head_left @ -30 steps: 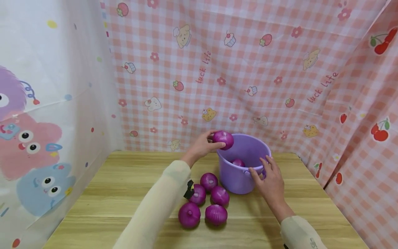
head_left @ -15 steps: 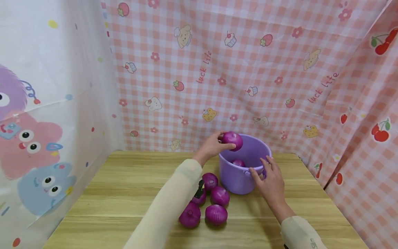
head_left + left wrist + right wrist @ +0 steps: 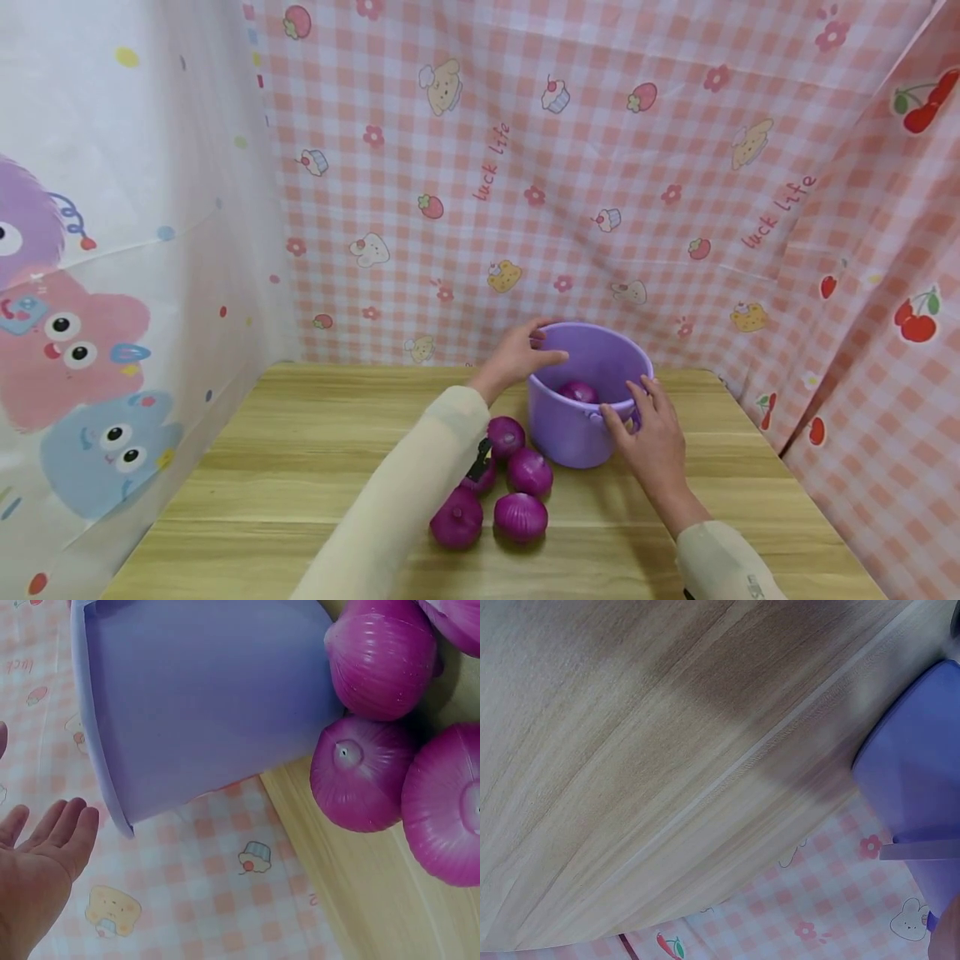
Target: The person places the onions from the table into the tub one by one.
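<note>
My left hand (image 3: 521, 358) reaches over the left rim of a purple bucket (image 3: 573, 437), fingers and thumb spread with nothing between them. In the left wrist view, that hand's fingers (image 3: 64, 832) are extended beside the bucket's rim. A red onion (image 3: 577, 392) shows inside the bucket; anything deeper is hidden by the wall. My right hand (image 3: 648, 442) holds the bucket's right rim, thumb on the near side and fingertips at the edge. Several red onions (image 3: 521, 517) lie on the table in front of the bucket, one partly behind the left sleeve.
The wooden table (image 3: 322, 450) carries everything. Checked cloth (image 3: 450, 167) hangs behind it and on the right, and a white cartoon-printed cloth (image 3: 187, 208) on the left. In the right wrist view, the bucket's handle (image 3: 922, 850) crosses its side.
My left hand carried an onion rightward over the bucket and let it go inside; its fingers have spread. The right hand has stayed at the rim.
</note>
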Tool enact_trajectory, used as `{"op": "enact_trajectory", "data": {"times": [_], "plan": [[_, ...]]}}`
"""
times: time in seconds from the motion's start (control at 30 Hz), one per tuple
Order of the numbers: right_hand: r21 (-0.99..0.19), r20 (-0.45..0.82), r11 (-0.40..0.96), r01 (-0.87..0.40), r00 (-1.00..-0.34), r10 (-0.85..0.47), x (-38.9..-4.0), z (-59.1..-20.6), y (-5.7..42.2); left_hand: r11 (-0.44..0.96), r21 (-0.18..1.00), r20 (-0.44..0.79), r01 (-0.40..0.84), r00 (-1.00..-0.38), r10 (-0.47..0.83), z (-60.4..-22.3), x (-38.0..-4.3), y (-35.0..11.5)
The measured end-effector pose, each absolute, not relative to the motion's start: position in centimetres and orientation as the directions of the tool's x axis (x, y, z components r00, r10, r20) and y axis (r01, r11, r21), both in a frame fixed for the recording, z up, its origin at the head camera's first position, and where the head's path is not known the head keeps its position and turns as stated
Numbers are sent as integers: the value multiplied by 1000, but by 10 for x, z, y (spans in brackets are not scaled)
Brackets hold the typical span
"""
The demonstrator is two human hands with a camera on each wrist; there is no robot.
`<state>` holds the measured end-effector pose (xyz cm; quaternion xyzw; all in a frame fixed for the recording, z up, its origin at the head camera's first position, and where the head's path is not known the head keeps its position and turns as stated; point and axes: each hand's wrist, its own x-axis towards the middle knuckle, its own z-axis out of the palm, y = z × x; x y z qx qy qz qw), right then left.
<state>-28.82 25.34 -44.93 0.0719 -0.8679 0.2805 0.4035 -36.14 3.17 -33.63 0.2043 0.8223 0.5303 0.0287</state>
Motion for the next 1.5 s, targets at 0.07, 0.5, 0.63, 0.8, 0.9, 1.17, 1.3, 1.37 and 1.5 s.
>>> {"op": "enact_trajectory", "data": {"times": [0.07,0.5,0.63,0.8,0.9,1.17,1.3,1.37,1.5], "plan": [[-426,746,832,-354,-659,101,-288,-450,253,345,887,173,307,-914,368,-336,-362,29],[-430,756,826,-365,-646,108,-289,-450,252,280,914,195,294,-922,334,-334,-364,4],[-424,764,826,-372,-636,107,-289,-450,252,287,915,187,282,-930,317,-335,-367,-4],[-421,767,827,-372,-633,105,-289,-449,253,315,903,195,292,-932,304,-340,-368,-13],[-421,759,831,-362,-643,104,-288,-450,253,321,896,212,307,-931,296,-344,-369,-18],[-424,746,834,-354,-658,100,-288,-450,252,327,895,217,302,-937,272,-353,-369,-40],[-417,760,833,-363,-643,100,-288,-450,252,360,885,200,294,-940,275,-358,-369,-53],[-413,768,833,-369,-633,101,-289,-450,252,368,881,197,297,-938,284,-361,-369,-58],[-410,774,832,-374,-625,101,-289,-450,251,375,876,194,304,-933,303,-367,-368,-69]]}}
